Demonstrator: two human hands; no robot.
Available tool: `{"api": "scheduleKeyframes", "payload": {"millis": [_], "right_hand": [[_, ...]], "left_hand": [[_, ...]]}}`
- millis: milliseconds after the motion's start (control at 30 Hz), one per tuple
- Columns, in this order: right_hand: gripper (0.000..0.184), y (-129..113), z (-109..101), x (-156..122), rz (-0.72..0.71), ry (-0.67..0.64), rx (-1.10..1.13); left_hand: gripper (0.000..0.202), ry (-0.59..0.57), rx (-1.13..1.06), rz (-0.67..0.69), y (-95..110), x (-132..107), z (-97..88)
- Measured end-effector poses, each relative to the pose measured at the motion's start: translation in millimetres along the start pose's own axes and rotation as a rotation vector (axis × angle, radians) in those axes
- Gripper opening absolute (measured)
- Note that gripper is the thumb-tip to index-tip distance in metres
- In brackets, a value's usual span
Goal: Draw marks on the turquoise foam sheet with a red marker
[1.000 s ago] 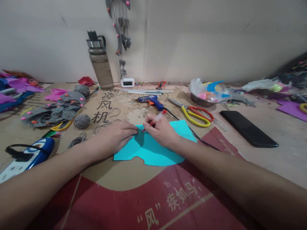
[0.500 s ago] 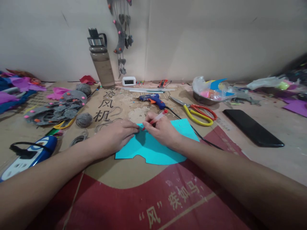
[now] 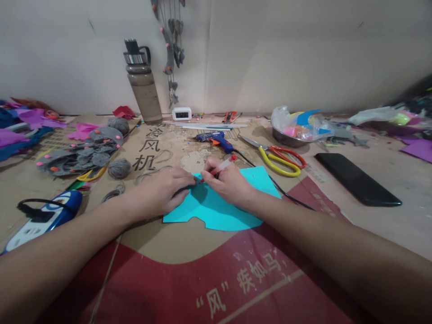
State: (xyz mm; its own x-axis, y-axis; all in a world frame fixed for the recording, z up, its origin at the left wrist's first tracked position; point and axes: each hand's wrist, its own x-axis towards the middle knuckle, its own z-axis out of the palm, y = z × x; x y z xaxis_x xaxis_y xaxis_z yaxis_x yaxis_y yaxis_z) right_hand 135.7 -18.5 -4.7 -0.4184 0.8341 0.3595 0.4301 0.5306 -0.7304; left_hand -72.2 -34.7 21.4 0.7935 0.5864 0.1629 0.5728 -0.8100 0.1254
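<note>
A turquoise sheet (image 3: 216,209) lies flat on the cardboard mat (image 3: 175,243) in the middle of the view. My left hand (image 3: 162,189) rests palm down on the sheet's upper left part, fingers stretched out and pressing it. My right hand (image 3: 229,182) is closed around a red pen (image 3: 221,167), whose tip touches the sheet just beside my left fingertips. Both forearms reach in from the bottom corners.
Behind the sheet lie a blue glue gun (image 3: 216,139) with a black cord, yellow-and-red scissors (image 3: 278,159), a metal bowl of scraps (image 3: 293,130), a black phone (image 3: 357,177), a water bottle (image 3: 143,83), a small clock (image 3: 181,114), grey felt pieces (image 3: 81,153), yarn balls and a power strip (image 3: 43,218).
Both hands stay on the sheet with the pen tip at almost the same spot. The view has shifted slightly.
</note>
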Motion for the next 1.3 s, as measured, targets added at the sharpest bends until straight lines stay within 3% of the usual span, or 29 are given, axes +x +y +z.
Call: {"api": "scheduleKeyframes", "payload": {"millis": [733, 1000, 1300], "right_hand": [[0.017, -1.9, -0.9, -1.2, -0.027, -0.02, 0.022], [0.02, 2.2, 0.8, 1.0, 0.045, 0.196, 0.034], [0.017, 3.6, 0.9, 2.4, 0.046, 0.101, -0.096]], "left_hand": [[0.031, 0.009, -0.017, 0.034, -0.3, 1.6, -2.0], [0.035, -0.035, -0.01, -0.026, 6.0, -1.7, -6.7], [0.032, 0.013, 0.021, -0.009, 3.1, -3.9, -1.6]]}}
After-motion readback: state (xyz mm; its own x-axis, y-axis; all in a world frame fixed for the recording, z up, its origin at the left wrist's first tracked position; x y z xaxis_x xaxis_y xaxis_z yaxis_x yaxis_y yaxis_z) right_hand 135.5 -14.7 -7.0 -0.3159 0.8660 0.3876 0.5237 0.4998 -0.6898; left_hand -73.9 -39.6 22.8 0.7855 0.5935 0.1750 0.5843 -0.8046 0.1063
